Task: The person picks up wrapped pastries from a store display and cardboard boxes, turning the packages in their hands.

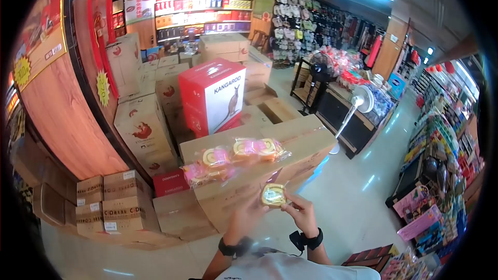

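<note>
While R hand (301,210) pinches pkg (274,195), L hand (250,211) alongside

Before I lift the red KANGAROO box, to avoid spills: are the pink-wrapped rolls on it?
No, the pink-wrapped rolls lie on a brown carton.

Left hand (251,212): raised, blurred, finger pose unclear. Right hand (302,214): near it, thumb and forefinger closed in a pinching grip.
</note>
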{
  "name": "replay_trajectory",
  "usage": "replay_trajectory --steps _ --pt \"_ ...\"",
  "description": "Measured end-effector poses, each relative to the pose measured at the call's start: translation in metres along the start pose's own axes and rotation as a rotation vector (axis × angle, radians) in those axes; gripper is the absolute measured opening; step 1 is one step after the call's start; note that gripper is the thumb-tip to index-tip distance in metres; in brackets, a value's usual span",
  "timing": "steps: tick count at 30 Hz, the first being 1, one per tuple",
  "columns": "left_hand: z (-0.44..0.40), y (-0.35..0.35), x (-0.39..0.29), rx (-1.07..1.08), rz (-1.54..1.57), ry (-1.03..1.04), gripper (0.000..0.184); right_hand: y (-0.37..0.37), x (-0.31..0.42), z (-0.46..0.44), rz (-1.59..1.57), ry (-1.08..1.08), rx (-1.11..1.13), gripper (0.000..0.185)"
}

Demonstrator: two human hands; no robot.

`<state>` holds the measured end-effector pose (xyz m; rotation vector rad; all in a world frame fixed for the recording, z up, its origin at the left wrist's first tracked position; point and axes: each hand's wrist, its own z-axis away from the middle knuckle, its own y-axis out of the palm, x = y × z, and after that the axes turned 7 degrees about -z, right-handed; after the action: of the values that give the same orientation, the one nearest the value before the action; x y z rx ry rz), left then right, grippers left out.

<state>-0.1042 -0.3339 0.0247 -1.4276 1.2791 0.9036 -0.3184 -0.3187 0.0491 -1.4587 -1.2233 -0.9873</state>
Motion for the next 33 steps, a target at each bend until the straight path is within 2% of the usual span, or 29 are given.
replay_trajectory --steps 4,7,11,14,17,20,23,27,30,33 --pt "-0.016 0.012 -0.026 -0.12 0.098 -0.032 0.06 -0.008 0.005 -0.029 0.018 -0.028 0.023 0.044" --pt "-0.03 0.025 -0.028 -0.207 -0.056 -0.003 0.057 -0.025 -0.016 -0.052 0.052 -0.079 0.073 0.046" --pt "-0.049 0.045 -0.03 -0.249 -0.1 0.005 0.054 -0.044 -0.016 -0.082 -0.079 -0.059 0.112 0.046" --pt "-0.067 0.052 -0.053 -0.259 -0.256 0.001 0.048 -0.056 -0.017 -0.106 -0.101 -0.094 0.158 0.047" --pt "-0.098 0.056 -0.05 -0.407 -0.53 0.376 0.044 -0.06 -0.014 -0.136 -0.15 -0.169 0.183 0.048" --pt "-0.118 0.055 -0.061 -0.415 -0.66 0.379 0.044 -0.053 -0.019 -0.161 -0.228 -0.21 0.17 0.047" --pt "-0.137 0.054 -0.056 -0.457 -0.827 0.353 0.04 -0.045 -0.022 -0.181 -0.159 -0.267 0.149 0.046" --pt "-0.152 0.049 -0.045 -0.478 -0.937 0.353 0.038 -0.032 -0.03 -0.199 -0.152 -0.197 0.141 0.045" --pt "-0.156 0.046 -0.033 -0.499 -0.989 0.278 0.038 -0.028 -0.032 -0.207 -0.062 -0.118 0.182 0.045" --pt "-0.158 0.044 -0.029 -0.497 -1.089 0.23 0.039 -0.018 -0.045 -0.211 -0.064 -0.211 0.132 0.045"
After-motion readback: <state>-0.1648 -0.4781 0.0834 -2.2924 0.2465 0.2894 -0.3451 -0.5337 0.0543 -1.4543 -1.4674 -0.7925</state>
